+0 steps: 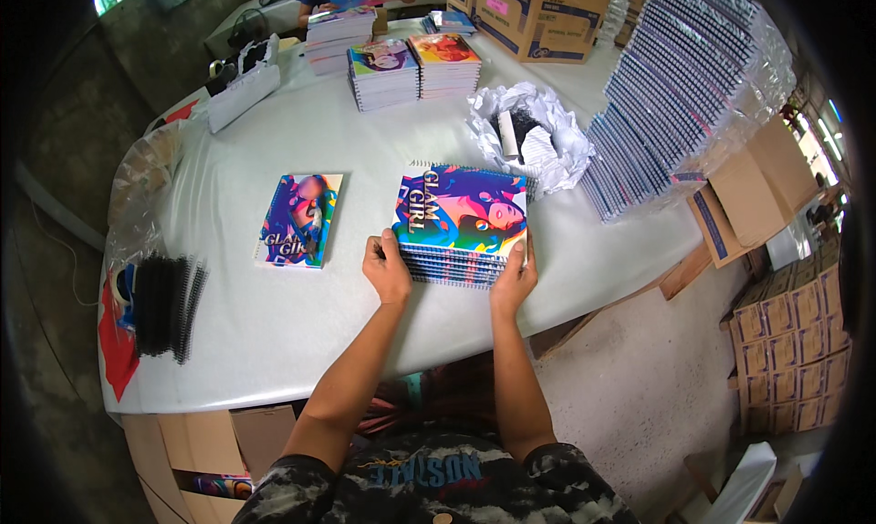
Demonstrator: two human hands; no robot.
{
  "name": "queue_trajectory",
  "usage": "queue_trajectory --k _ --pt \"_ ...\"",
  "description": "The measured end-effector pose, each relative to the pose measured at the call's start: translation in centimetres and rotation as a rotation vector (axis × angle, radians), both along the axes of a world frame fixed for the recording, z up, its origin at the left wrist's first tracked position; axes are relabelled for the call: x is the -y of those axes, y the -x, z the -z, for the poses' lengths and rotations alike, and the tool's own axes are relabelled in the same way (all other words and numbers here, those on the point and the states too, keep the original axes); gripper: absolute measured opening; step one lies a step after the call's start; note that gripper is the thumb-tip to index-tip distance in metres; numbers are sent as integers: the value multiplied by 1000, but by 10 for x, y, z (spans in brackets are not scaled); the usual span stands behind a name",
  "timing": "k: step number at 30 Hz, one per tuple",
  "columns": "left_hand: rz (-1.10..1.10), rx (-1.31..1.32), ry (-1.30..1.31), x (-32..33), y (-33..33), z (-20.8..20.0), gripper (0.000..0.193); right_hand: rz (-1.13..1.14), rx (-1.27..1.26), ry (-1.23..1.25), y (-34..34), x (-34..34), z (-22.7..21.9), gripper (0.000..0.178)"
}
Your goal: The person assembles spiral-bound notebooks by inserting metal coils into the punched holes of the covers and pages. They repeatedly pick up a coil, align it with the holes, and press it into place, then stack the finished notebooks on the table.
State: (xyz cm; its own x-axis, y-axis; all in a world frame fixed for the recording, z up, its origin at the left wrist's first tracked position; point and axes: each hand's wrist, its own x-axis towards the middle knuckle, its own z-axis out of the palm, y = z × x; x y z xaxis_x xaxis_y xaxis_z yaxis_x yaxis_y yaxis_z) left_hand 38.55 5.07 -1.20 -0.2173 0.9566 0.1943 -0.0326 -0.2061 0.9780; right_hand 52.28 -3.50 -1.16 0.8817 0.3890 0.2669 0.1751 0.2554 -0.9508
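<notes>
Nearside of the crumpled paper (pixel 568 145), I'm watching the left hand (pixel 390 271) and right hand (pixel 514 282), fingers half-curled, clasping stacked coil-bound notebooks (pixel 464 212), purple-pink on top.

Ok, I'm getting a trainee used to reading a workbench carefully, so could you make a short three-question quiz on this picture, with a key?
1. What do the left hand and the right hand hold between them?

2. Where does the single notebook lie?
a) to the right of the right hand
b) to the left of the left hand
c) inside a cardboard box

3. Fill in the missing word: the large pile of spiral-bound books at the right of the table is partly covered in clear ____.

Key:
1. A stack of spiral-bound notebooks.
2. b
3. plastic
</notes>
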Motion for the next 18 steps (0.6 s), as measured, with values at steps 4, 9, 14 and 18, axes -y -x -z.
queue_trajectory --k 4,9,14,18 --pt "96 14 -49 3 3 5 38 -26 -26 -43 -8 0 9 50" --pt "47 2 -49 2 9 4 39 -64 -101 -25 -1 2 6 44" --pt "119 -289 -307 -19 57 -11 22 -77 -53 -88 -1 22 11 54" --pt "42 -918 -349 -51 148 -37 27 101 178 -55 11 51 6 55"
